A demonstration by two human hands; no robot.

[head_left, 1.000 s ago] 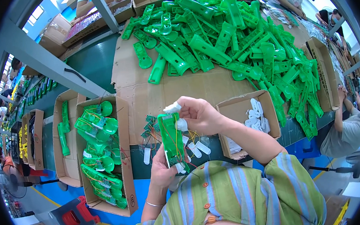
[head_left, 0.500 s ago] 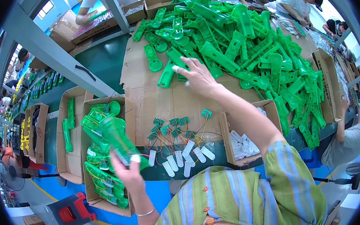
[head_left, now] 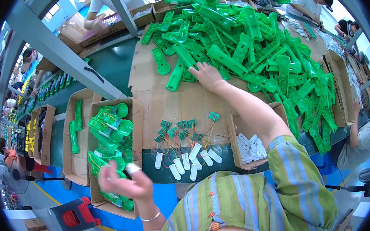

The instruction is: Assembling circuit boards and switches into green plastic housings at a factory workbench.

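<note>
My left hand is over the near end of a cardboard box filled with green plastic housings with wires and boards. Its fingers are loosely curled and apart, with nothing between them. At the near edge of a big heap of green plastic shells, my right hand has its fingertips closed on the end of one green plastic shell. Another shell lies beside it on the cardboard sheet. The undersides of the right fingers are hidden.
Small green circuit boards wired to white plastic pieces lie in front of me. A box of white parts stands under my right forearm. A grey metal post rises at left. Co-workers sit across the heap.
The green housing my left hand held has been let go over the box, and that hand has moved down. My right hand has closed onto a shell in the heap. The view has shifted slightly.
</note>
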